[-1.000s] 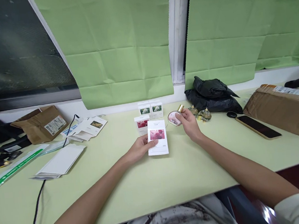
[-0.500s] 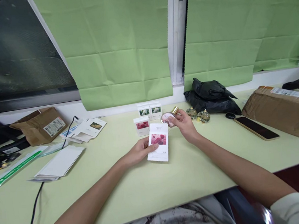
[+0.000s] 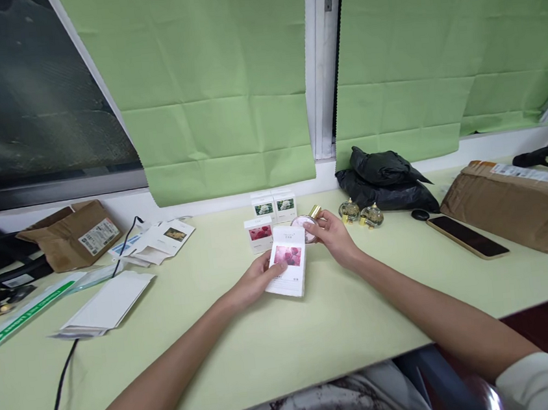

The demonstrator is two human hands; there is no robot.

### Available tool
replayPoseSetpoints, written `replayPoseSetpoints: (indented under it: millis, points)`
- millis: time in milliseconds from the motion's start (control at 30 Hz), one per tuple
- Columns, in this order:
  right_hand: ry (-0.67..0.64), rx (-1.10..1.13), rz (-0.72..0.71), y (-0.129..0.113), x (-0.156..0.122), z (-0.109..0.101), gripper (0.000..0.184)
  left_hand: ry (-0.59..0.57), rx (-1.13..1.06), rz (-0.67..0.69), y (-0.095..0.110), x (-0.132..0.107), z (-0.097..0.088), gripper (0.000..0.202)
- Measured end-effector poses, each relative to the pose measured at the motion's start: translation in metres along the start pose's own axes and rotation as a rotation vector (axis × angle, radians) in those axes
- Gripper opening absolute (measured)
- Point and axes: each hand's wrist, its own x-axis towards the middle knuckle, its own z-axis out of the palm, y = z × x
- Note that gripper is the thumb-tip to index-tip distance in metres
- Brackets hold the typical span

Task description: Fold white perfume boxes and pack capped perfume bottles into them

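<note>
Your left hand grips the flower-print carton tilted off the desk, so its top end, apparently open, faces the gold-capped bottle pinched in your right hand.

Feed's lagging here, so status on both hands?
Left hand holds box. Right hand holds bottle at the box's far end. Pink carton stands just behind.

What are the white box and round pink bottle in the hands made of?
The white box in the left hand: likely matte card, flat printed faces, sharp folds. The round pink bottle in the right hand: probably glass, shiny; its gold cap looks metallic, maybe plated plastic.
</note>
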Motion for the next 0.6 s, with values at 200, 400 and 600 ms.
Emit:
replayPoseSetpoints:
  millis: [200,400,600]
  points:
    - [-0.06,0.007,-0.047,-0.008,-0.01,0.01,0.052,0.077,0.034,0.039,0.0,-0.002,0.011,0.061]
    - [-0.087,0.008,-0.06,-0.009,-0.013,0.013,0.051,0.171,0.058,0.042,0.008,-0.001,0.021,0.063]
    - [-0.09,-0.002,-0.058,-0.007,-0.011,0.009,0.053,0.237,0.125,0.018,0.01,-0.001,0.021,0.057]
